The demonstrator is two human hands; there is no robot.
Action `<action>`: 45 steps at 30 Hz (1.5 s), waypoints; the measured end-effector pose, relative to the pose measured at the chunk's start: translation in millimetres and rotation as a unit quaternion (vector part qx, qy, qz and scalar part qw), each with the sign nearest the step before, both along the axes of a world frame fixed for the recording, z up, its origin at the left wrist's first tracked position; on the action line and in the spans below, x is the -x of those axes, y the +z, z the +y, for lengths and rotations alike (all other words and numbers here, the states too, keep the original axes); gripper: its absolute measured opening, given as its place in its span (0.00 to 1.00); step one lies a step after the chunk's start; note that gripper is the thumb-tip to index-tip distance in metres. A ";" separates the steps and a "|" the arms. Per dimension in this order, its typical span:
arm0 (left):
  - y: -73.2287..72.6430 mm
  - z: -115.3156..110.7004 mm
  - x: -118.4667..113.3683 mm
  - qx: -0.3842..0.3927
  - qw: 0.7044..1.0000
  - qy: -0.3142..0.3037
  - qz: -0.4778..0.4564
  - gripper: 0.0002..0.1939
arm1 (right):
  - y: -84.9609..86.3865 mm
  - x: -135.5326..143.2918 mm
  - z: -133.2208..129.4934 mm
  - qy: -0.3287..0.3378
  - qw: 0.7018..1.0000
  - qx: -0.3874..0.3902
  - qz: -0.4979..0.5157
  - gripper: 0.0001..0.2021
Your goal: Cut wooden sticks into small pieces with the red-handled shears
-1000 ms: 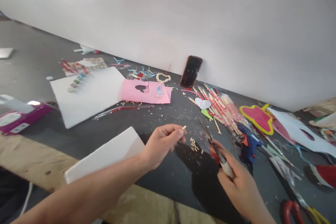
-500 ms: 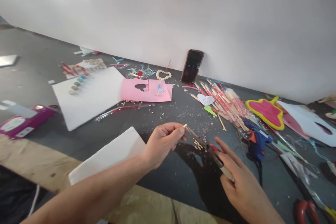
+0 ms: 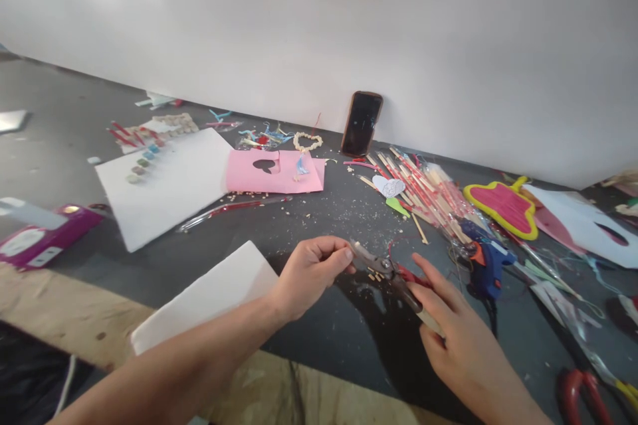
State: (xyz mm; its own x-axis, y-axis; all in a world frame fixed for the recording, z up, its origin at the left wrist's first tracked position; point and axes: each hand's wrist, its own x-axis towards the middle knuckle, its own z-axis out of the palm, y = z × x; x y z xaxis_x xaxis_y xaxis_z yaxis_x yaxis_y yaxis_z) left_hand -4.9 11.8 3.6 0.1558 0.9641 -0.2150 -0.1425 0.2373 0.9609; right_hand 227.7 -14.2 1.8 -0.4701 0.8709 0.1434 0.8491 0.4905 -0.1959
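Note:
My right hand (image 3: 456,335) is wrapped round the handles of pruning shears (image 3: 386,265), which point left and away from me. Their jaws meet the fingertips of my left hand (image 3: 319,269), whose thumb and forefinger pinch a thin pale wooden stick (image 3: 357,246). Only a short end of the stick shows at the jaws; my fingers cover the rest. Under the shears lie several short cut wooden pieces (image 3: 375,277), partly hidden by the tool. Pale crumbs are scattered over the dark table (image 3: 319,212) around them.
Wrapped chopsticks (image 3: 413,186) and a blue glue gun (image 3: 491,269) lie to the right. A phone (image 3: 362,123) leans on the wall. White boards (image 3: 199,299), a pink paper piece (image 3: 239,169) and a purple power strip (image 3: 50,236) are leftward. Red-handled scissors (image 3: 578,392) sit lower right.
The shears' jaws have come onto the stick at my left fingertips, and less of the stick shows. The view has shifted slightly.

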 end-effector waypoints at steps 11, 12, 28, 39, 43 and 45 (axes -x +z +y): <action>-1.7 -1.5 1.9 -0.017 0.999 -0.016 0.039 0.14 | -0.2 -4.5 0.5 0.015 1.000 -0.002 0.004 0.24; -1.1 -1.5 2.2 -0.018 0.999 -0.014 0.040 0.14 | 0.1 -3.4 0.0 0.004 1.000 0.005 0.012 0.25; 13.6 -7.9 7.7 -0.080 0.991 -0.047 0.093 0.13 | -3.9 4.8 -1.3 -0.021 1.000 -0.008 -0.017 0.23; 15.5 -6.5 7.1 -0.068 0.992 -0.055 0.090 0.13 | 0.4 4.8 -0.4 -0.026 0.999 0.000 -0.047 0.27; 12.5 -4.6 6.6 -0.083 0.990 -0.051 0.104 0.12 | -0.5 2.6 3.3 -0.026 0.997 -0.023 -0.067 0.27; 9.9 -4.1 6.3 -0.087 0.989 -0.052 0.110 0.12 | 0.2 3.0 4.9 -0.030 0.996 -0.031 -0.072 0.28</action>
State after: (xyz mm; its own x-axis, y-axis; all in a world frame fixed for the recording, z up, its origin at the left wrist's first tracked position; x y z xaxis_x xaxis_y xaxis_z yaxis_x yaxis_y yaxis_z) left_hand -11.2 7.7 13.5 0.2237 0.9707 -0.0873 0.0917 0.0682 0.9934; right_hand 224.7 -9.3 2.0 -0.4365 0.8898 0.1334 0.8947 0.4449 -0.0402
